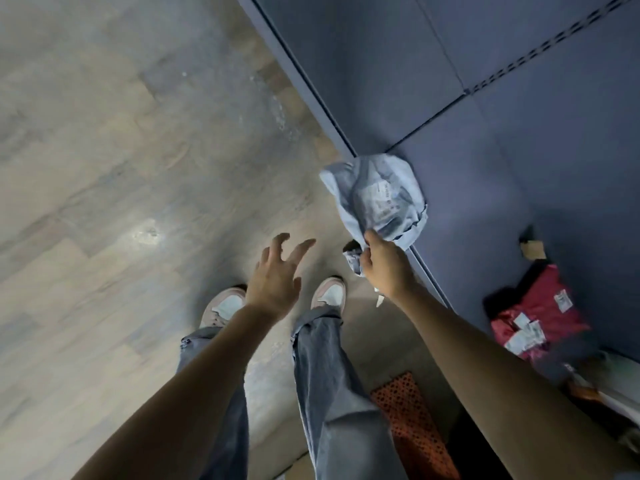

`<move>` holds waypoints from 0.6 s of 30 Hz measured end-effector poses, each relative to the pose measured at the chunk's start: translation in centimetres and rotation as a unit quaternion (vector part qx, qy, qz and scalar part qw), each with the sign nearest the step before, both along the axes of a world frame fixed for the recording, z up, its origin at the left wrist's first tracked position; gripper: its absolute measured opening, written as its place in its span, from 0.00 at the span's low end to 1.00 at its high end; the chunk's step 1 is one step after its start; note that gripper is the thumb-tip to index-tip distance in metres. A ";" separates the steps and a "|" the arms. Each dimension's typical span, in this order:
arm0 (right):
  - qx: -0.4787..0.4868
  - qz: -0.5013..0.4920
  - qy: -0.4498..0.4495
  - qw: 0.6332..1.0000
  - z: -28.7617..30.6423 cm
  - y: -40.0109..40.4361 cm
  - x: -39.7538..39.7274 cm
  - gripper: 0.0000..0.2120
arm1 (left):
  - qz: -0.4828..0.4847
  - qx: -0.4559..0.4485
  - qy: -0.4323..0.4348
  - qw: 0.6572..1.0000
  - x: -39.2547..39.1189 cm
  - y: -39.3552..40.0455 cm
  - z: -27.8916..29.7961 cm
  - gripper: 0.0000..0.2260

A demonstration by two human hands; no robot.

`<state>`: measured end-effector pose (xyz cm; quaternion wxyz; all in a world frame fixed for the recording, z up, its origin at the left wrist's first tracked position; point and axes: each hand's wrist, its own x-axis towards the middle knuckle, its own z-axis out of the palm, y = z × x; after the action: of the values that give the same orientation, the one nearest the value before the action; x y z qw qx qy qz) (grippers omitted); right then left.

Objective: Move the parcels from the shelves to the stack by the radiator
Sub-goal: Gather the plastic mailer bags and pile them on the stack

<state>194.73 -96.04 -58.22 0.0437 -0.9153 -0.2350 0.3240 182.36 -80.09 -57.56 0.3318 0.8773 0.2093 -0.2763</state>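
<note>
A crumpled grey plastic parcel (375, 199) with a white label hangs over the front edge of the blue shelf (519, 109). My right hand (382, 263) pinches its lower corner. To the left of it, my left hand (277, 275) hovers above the floor with fingers spread and holds nothing. A red parcel (540, 313) with white labels lies further right on the same shelf.
A small cardboard scrap (533, 249) lies on the shelf near the red parcel. An orange perforated crate (412, 424) stands on the floor under my right arm. My feet in pink and white shoes (225, 304) are on the wooden floor (104, 202).
</note>
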 end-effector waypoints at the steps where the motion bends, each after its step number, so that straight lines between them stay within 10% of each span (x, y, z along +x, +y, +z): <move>1: -0.006 0.015 0.003 1.000 1.6 0.3 -0.9 0.11 | -0.021 0.045 -0.047 0.998 -0.1 0.2 1.5 0.36; 9: -0.017 0.022 -0.005 1.000 22.5 5.0 -5.9 0.18 | -0.208 0.198 -0.135 0.948 -2.2 8.8 18.8 0.46; 14: -0.008 -0.031 -0.026 0.999 34.8 6.2 -10.3 0.16 | -0.245 0.160 -0.258 0.921 -1.5 9.7 30.4 0.33; 18: -0.034 -0.103 -0.061 0.992 42.7 2.9 -13.8 0.18 | -0.398 0.116 -0.109 0.903 -0.3 6.4 37.5 0.17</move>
<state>180.94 -93.10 -15.50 0.0310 -0.9537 -0.1309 0.2689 182.05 -73.70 -20.03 0.1111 0.9445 -0.1646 -0.2617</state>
